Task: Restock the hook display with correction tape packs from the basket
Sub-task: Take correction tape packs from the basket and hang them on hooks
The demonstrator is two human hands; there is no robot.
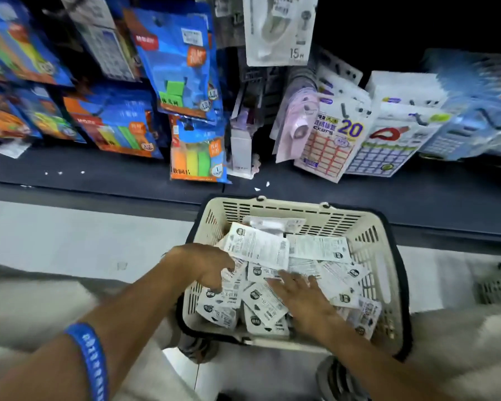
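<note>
The correction tape packs (272, 285) lie in a loose heap inside the cream plastic basket (382, 256), white cards mostly back side up with printed text and round black logos. The basket sits on the pale floor (70, 227), just in front of the dark base shelf (99, 166) of the display.

The left hand (206, 264) reaches in over the basket's left rim, fingers curled down into the packs; whether it has actually pinched one I cannot tell, as the fingertips are hidden among the cards. The right hand (298, 293) lies flat on the heap, fingers straight and spread, holding nothing. A blue wristband (90, 360) circles the left forearm.

Above the shelf, 1 white hanging pack (278, 27) marked "15" hangs from the hook display. To its left hang blue sticky-note packs (180, 62); to its right, label sheets (333, 140) marked "20".
</note>
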